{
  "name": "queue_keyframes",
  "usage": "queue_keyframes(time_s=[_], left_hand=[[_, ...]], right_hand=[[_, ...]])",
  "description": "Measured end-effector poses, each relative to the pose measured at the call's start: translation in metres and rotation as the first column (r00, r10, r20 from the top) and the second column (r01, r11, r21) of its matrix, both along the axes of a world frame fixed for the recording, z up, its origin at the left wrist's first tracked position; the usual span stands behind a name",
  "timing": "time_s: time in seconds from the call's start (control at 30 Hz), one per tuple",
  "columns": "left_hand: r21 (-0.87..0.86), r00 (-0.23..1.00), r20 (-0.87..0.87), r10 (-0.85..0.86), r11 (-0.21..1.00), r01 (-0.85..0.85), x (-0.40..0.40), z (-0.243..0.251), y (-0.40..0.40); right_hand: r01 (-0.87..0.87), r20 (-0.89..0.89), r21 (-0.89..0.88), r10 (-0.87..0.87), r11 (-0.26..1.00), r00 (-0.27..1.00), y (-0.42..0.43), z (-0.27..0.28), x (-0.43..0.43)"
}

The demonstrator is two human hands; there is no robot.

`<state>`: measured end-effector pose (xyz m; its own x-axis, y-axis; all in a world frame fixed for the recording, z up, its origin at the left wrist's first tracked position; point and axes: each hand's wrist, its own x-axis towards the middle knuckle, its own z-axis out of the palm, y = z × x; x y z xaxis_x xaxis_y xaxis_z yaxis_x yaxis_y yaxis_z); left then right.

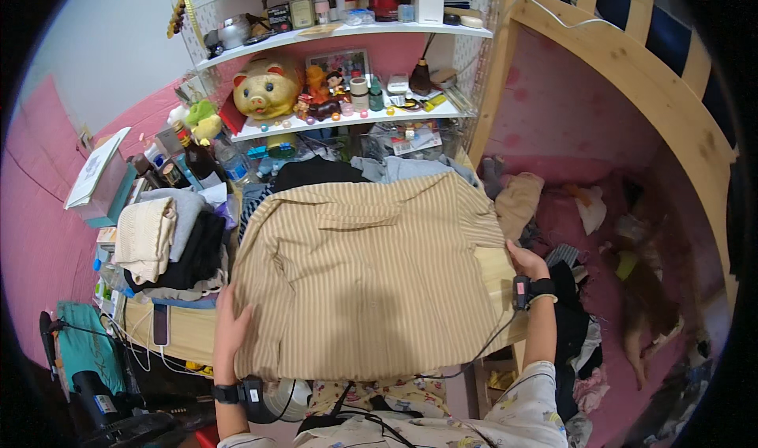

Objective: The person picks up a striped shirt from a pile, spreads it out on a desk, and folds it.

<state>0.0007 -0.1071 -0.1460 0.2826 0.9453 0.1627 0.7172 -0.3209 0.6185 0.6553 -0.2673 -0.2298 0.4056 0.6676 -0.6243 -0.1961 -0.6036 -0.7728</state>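
A tan-and-cream striped collared shirt lies spread on the wooden table, with its collar towards the shelves. Its lower hem reaches the table's front edge. At the shirt's left side, my left hand rests against the fabric, thumb apart from the fingers. My right hand is at the end of the right sleeve, fingertips touching its edge; whether they pinch the cloth cannot be made out. Both wrists wear dark strapped devices with cables.
Folded clothes are stacked on the left, behind a phone on a cable. More garments lie behind the shirt. Shelves hold a golden piggy bank and bottles. A wooden bed frame and a blurred brown animal are at right.
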Motion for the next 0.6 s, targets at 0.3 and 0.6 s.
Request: queue_keyframes(time_s=[0.3, 0.6], left_hand=[[-0.147, 0.972, -0.185, 0.144, 0.974, -0.172, 0.004, -0.051, -0.041], [-0.136, 0.896, -0.416, 0.158, 0.963, -0.233, 0.009, -0.068, -0.036]], right_hand=[[0.406, -0.576, 0.160, -0.249, 0.900, 0.779, 0.028, -0.024, 0.028], [0.938, -0.911, 0.314, -0.234, 0.144, 0.341, 0.030, 0.030, 0.038]])
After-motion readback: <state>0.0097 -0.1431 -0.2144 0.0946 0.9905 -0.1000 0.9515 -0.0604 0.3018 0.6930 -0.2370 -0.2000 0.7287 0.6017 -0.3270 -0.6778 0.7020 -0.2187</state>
